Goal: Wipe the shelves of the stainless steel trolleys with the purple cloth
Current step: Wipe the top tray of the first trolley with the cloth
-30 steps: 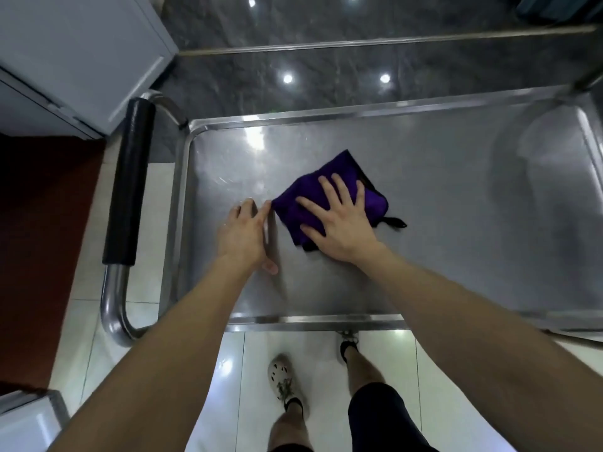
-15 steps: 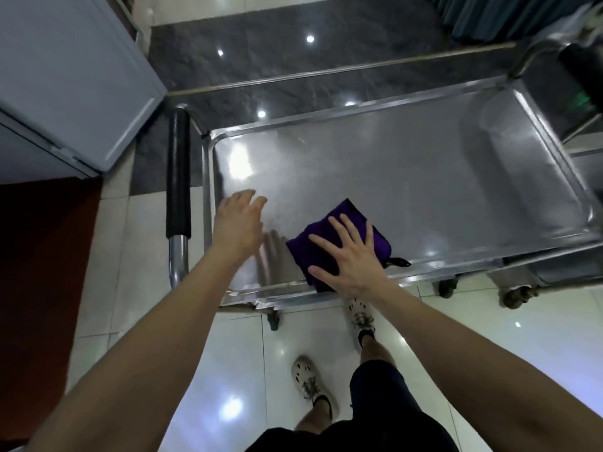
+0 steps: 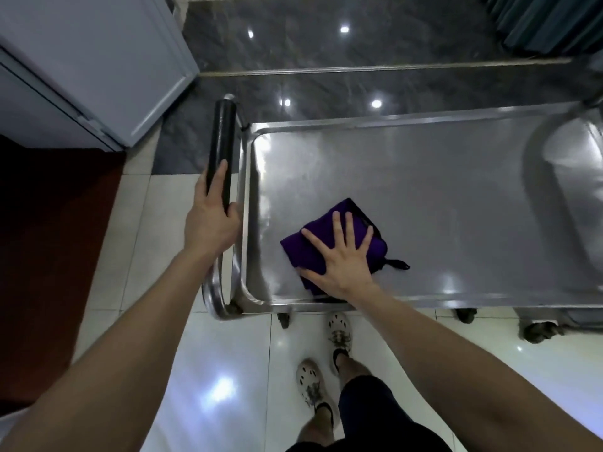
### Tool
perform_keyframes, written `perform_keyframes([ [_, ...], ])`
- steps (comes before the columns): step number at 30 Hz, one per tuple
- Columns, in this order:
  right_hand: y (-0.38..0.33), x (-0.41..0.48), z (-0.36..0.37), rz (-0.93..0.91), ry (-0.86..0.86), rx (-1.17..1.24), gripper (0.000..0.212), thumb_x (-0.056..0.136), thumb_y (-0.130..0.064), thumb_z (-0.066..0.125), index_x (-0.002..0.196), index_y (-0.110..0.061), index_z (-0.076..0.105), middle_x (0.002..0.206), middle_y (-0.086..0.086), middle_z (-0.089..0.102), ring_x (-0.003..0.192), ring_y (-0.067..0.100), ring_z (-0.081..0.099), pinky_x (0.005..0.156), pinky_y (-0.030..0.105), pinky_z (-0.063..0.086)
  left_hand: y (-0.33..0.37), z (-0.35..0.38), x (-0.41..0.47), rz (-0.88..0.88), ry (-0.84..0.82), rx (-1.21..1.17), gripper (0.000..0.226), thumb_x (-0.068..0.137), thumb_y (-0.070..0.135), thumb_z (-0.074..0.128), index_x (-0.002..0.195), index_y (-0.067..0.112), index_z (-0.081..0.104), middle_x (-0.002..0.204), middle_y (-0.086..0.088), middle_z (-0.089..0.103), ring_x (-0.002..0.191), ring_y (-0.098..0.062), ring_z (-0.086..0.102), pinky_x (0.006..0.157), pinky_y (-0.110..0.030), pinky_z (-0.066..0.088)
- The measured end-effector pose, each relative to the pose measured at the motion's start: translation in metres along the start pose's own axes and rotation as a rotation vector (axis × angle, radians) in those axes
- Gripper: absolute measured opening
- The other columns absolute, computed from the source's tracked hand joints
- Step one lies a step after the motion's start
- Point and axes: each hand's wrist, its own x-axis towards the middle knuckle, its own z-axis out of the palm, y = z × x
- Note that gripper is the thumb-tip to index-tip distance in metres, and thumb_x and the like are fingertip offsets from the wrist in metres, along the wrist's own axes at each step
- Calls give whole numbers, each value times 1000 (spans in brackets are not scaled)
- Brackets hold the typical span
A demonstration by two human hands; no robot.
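Note:
A folded purple cloth [image 3: 350,223] lies on the top shelf of the stainless steel trolley [image 3: 456,197], near its front left corner. My right hand [image 3: 339,259] presses flat on the cloth with fingers spread and straight. My left hand [image 3: 212,216] grips the black-sleeved trolley handle [image 3: 222,138] at the trolley's left end, thumb and fingers curled round the bar. The lower shelves are hidden under the top one.
A pale grey cabinet [image 3: 98,60] stands at the upper left beside a dark red floor area [image 3: 49,239]. The trolley's castors [image 3: 535,331] show under the front rim. A second trolley's edge [image 3: 597,93] shows at the far right. My feet [image 3: 339,334] stand on white tiles.
My left hand left the shelf surface and took hold of the black handle. My right hand with the cloth slid toward the front edge of the shelf.

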Motion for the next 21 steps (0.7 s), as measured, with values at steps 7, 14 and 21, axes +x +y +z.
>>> perform_keyframes([
  [7,27,195,-63,215,10,97,100,82,-103,18,168,-53,7,178,21,-17,161,47,-24,114,85,-11,-5,6,3,5,44,-30,86,105,21,63,169,52,13,175,5,21,117,-15,59,98,-38,59],
  [14,-53,288,-64,53,-9,42,95,84,-98,14,168,-53,14,177,24,-12,160,51,-20,110,87,-17,-1,3,8,-13,43,-34,84,104,18,62,170,47,18,174,2,23,121,-23,65,97,-41,62],
  [21,-85,198,-33,-147,62,16,81,95,-87,22,167,-49,26,178,22,6,164,47,-3,118,82,-6,-10,2,18,6,51,-74,87,102,17,66,170,46,20,175,2,23,146,-21,47,112,-26,41],
])
